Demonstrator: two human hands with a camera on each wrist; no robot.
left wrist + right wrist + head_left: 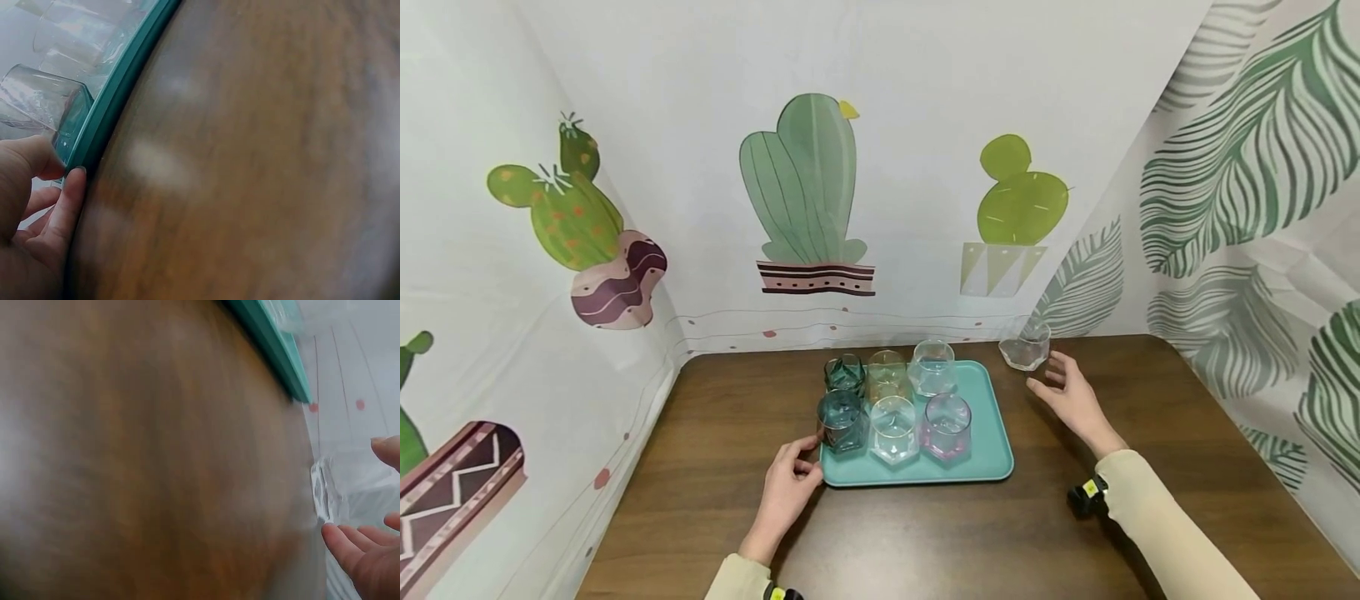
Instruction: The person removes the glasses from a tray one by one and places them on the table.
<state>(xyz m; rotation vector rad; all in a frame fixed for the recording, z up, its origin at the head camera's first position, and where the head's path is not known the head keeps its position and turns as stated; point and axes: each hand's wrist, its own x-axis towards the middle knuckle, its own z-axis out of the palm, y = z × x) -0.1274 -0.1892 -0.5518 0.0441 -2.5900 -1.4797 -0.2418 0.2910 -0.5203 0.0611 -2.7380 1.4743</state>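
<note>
One clear glass near the right fingers blends into the backdrop.

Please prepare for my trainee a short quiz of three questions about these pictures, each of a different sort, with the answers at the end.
1. How many glasses stand on the tray?

2. True or false: the left hand touches the edge of the tray.

3. Which colour is the loose glass nearest to the right hand?
A) pink
B) clear
C) dark green

Key:
1. Six, in two rows of three.
2. True; the left wrist view shows it.
3. B.
</note>
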